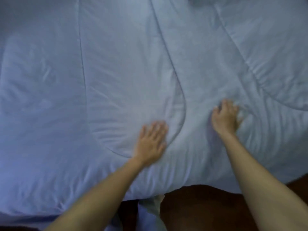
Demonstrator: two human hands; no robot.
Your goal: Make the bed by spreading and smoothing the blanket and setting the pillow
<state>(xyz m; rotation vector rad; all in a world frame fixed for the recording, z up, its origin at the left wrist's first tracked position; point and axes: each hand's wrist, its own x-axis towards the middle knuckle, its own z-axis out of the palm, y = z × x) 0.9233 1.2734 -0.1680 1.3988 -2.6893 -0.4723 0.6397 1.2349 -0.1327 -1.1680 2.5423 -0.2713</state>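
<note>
Presses pale blue blanket (pixel 116 64) with flat, released left hand (pixel 151 142); bends right hand (pixel 225 118) into creases; cannot tell whether grasping: blurred.

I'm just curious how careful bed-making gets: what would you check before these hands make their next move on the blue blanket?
1. Left hand flat on the blanket: ok.
2. Right hand grip on the fabric: cannot tell, blurred.
3. Blanket smooth between the hands: not ok, a curved ridge runs there.
4. Blanket smooth right of the right hand: not ok, creases fan out.
5. Near edge straight: not ok, it bows.
6. Pillow set: cannot tell, none clearly visible.
</note>
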